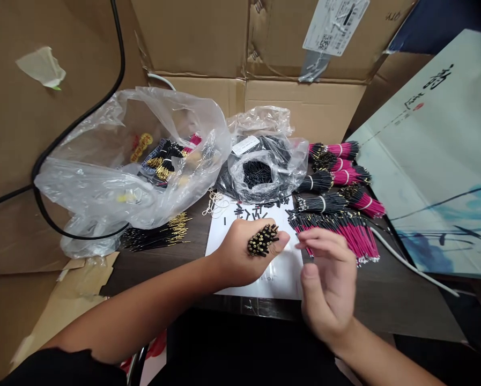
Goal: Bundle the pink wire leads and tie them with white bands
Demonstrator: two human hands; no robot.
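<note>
- Left hand: closed, palm down, over the paper sheet. Fingers curled tight on a gold-tipped bundle, a short black cluster with its gold ends standing up out of the grip.
- Right hand: fingers loosely open and slightly spread, holding nothing I can see. Fingertips sit just beside the left hand, above the near end of the pink wires.
- Pink wires: a fanned bunch on the dark table, partly on the sheet's right edge. Their tips near the right hand are black.
- Around: tied pink-and-black bundles beyond, loose black sleeves on the sheet, rubber bands at its far edge, a loose gold-tipped black pile to the left.
- Clear bags behind, one with black pieces.
- Step, as I judge it: hand work on the gold-tipped bundle, gripped left, right hand free.
- Next move, as I judge it: calls for a steady left grip, since the bundle's ends look loose.
</note>
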